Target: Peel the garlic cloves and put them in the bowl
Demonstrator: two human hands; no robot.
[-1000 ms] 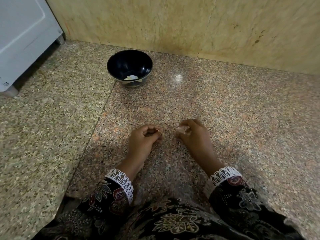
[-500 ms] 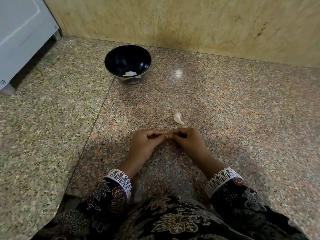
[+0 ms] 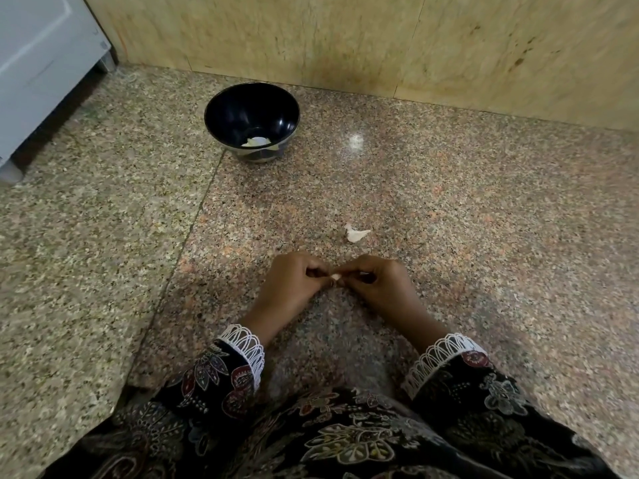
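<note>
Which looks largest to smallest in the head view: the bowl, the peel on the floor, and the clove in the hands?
1. bowl
2. peel
3. clove, though the left hand and right hand hide most of it, so its rank against the peel is unsure.

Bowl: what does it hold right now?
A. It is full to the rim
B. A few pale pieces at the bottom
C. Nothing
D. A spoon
B. The bowl shows only some pale pieces at its bottom; its dark walls above them are bare.
</note>
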